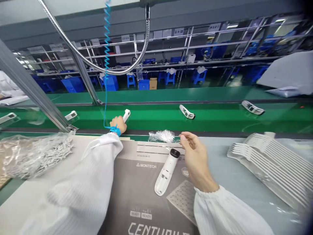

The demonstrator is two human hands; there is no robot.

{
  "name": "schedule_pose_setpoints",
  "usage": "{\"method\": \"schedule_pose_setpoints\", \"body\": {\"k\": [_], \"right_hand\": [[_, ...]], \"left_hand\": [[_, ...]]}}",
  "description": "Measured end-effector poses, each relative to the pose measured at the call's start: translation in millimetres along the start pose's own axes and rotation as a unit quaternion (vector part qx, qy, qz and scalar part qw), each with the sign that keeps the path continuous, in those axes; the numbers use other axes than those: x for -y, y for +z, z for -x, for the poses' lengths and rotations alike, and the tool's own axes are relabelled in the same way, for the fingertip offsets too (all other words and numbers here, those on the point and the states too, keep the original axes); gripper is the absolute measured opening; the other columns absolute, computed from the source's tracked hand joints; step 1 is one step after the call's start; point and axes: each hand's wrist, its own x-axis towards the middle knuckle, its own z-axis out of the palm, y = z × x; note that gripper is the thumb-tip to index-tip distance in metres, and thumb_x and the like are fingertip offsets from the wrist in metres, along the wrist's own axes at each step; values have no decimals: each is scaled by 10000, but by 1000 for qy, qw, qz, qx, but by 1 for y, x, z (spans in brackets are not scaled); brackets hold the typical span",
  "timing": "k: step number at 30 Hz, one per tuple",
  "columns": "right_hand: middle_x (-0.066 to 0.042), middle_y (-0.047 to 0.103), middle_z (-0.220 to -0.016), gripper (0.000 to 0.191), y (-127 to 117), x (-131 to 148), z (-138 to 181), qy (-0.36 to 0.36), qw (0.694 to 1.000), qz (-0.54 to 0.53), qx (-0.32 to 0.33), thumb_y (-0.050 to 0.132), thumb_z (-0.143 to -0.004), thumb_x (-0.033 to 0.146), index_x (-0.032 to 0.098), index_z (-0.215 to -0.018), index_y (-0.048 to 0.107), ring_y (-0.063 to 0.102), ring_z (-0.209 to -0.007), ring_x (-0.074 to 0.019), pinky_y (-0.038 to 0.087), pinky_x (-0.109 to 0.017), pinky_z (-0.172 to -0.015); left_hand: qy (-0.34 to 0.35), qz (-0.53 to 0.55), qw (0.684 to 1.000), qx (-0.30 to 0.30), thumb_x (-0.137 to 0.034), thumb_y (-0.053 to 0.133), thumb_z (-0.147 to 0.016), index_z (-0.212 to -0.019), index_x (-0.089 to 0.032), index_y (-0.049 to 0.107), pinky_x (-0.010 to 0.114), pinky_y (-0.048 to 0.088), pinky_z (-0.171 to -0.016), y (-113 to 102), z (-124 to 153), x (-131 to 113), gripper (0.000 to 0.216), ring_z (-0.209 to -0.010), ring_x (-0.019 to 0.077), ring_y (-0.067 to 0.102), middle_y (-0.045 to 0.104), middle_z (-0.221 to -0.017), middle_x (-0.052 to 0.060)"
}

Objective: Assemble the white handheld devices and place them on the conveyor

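Note:
My left hand (118,124), with a blue wrist strap, reaches over the green conveyor belt, its fingers closed around the lower end of a white handheld device (126,115). My right hand (195,156) is held over the right side of the flattened carton; thumb and forefinger are pinched, and what lies between them is too small to make out. Just left of those fingertips is a clear plastic bag of small transparent pieces (166,135). Below it, another white handheld device (167,172) with a black end lies on the carton, its back recess showing.
More white devices lie along the belt (151,116), including an opened housing (187,112). A bag of small grey-white parts (41,153) sits at left. Stacked white trays (269,166) stand at right. A coiled blue cord (107,42) and metal hose (122,72) hang overhead.

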Motion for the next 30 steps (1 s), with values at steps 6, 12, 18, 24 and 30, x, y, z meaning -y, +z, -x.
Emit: {"method": "schedule_pose_setpoints", "body": {"k": [6, 12, 18, 24, 30], "right_hand": [[-55, 640, -891, 366, -3, -6, 4, -27, 996, 78, 24, 640, -854, 516, 217, -1064, 643, 543, -762, -187, 437, -323, -691], [-49, 643, -897, 352, -8, -10, -3, -20, 996, 89, -1, 635, -846, 488, 206, -1056, 635, 536, -724, -175, 433, -314, -668], [-66, 670, -998, 334, -8, -5, -1, -46, 988, 140, 49, 598, -887, 497, 215, -1056, 657, 567, -807, -197, 440, -331, -727], [-57, 671, -1035, 230, -2, 2, 9, -170, 956, 178, 158, 582, -934, 436, 237, -993, 681, 578, -846, -205, 434, -356, -798], [-49, 671, -1024, 101, -2, 7, 13, -300, 901, 263, 172, 598, -956, 308, 253, -969, 682, 571, -933, -224, 387, -379, -838]], "left_hand": [[104, 7, 985, 134, -272, 663, -843, -797, -151, 666, 394, 495, -860, 36, 92, -51, 129, -883, 260, 655, 688, -851, 91], [159, -98, 971, 151, -261, 650, -842, -1202, -113, 602, 464, 509, -866, 75, 182, -87, 392, -1090, 380, 602, 634, -1159, 220], [58, 201, 955, 209, -188, 468, -916, -1246, -162, 559, 386, 508, -888, 60, 150, -51, 344, -1016, 262, 662, 692, -1099, 145], [42, 387, 888, 245, -247, 548, -872, -1278, -178, 543, 341, 553, -795, 54, 136, -35, 412, -882, 186, 657, 657, -1230, 111], [114, 309, 922, 204, -159, 520, -873, -1282, -221, 593, 374, 481, -987, 47, 142, -41, 420, -1107, 220, 628, 672, -1238, 66]]}}
